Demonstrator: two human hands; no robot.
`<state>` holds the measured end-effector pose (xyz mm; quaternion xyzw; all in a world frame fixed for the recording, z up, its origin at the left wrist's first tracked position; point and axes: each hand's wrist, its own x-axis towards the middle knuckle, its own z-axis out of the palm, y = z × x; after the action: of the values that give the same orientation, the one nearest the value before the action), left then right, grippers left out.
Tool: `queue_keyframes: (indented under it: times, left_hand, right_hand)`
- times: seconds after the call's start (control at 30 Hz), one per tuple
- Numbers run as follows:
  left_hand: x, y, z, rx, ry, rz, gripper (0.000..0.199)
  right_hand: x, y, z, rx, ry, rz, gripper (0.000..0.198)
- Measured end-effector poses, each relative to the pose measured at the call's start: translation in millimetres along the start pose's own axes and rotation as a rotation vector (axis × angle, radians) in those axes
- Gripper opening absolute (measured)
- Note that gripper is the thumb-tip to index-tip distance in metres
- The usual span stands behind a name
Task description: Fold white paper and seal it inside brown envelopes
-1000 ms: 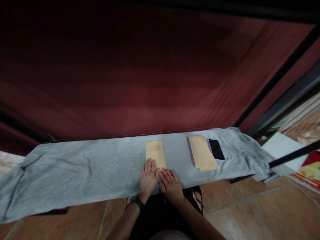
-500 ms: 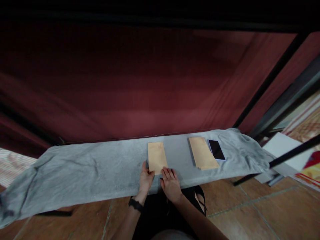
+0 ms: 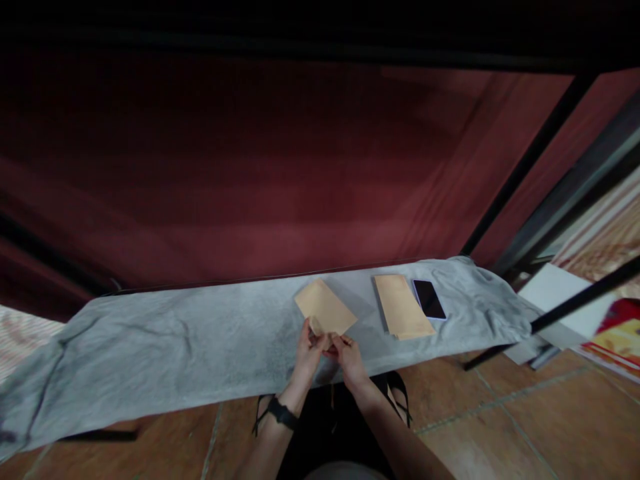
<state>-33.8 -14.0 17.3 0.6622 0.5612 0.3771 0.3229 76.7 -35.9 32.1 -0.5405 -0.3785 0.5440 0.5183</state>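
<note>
A flat, tan kraft paper piece (image 3: 326, 305) lies slanted over the grey cloth in front of me; I cannot tell whether it is an envelope, a small bag or a plain sheet. Its near edge is raised and bent between my hands. My left hand (image 3: 306, 352) pinches the near left corner with thumb and fingers. Close beside it, my right hand (image 3: 348, 356) grips the near edge, fingers closed. To the right rests a small stack of similar tan paper pieces (image 3: 403, 308), its edges slightly uneven.
A phone (image 3: 429, 299) with a dark screen lies right against the stack. Grey cloth (image 3: 150, 347) covers the long, narrow bench. Behind the bench hangs dark red fabric (image 3: 280, 200) within a black frame. White board-like things (image 3: 563, 300) stand at the right over the tiled floor.
The paper has turned from nearly straight to slanted, and its near edge has been lifted and bent. My right hand has gone from lying flat to gripping the edge.
</note>
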Motion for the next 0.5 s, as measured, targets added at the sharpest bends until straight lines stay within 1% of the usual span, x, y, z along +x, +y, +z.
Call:
queue_keyframes:
  times: [0.03,0.07,0.13,0.23,0.27,0.3,0.33,0.37,0.4,0.47,0.5]
  left_hand:
    - [-1.1,-3.6,3.7,-0.134,-0.005,-0.066,0.068]
    - [-2.0,-6.9,6.9,-0.216,-0.011,-0.109,0.070]
    - [-2.7,-12.6,10.2,-0.271,-0.020,-0.155,0.071]
    - [-0.8,-21.1,6.2,-0.313,-0.010,-0.234,0.072]
    - [0.2,-24.2,3.0,-0.316,-0.026,-0.270,0.073]
    - [1.0,-27.2,-0.8,-0.306,-0.048,-0.306,0.074]
    - [1.6,-30.1,-5.0,-0.282,-0.071,-0.338,0.074]
    - [1.8,-32.5,-9.2,-0.248,-0.093,-0.360,0.074]
    - [1.6,-34.2,-13.4,-0.204,-0.107,-0.362,0.073]
    - [0.2,-35.1,-21.4,-0.082,-0.104,-0.301,0.068]
    - [-1.0,-34.0,-25.3,0.001,-0.097,-0.250,0.065]
  right_hand:
    - [-2.7,1.5,0.1,0.056,-0.032,0.027,0.056]
    - [-5.6,3.3,-0.4,0.080,-0.062,0.048,0.054]
    - [-10.6,7.3,-2.9,0.059,-0.116,0.094,0.050]
    - [-14.2,13.4,-9.0,-0.039,-0.200,0.189,0.046]
    - [-14.5,15.3,-11.6,-0.091,-0.211,0.196,0.045]
    - [-14.6,17.1,-14.6,-0.168,-0.201,0.162,0.043]
    - [-14.7,18.8,-18.1,-0.273,-0.168,0.076,0.041]
    - [-15.0,20.2,-22.0,-0.405,-0.117,-0.058,0.039]
    - [-15.5,21.5,-26.4,-0.559,-0.063,-0.225,0.037]
    - [-17.3,23.6,-35.5,-0.850,0.008,-0.548,0.035]
    - [-18.5,24.6,-39.8,-0.967,0.011,-0.662,0.036]
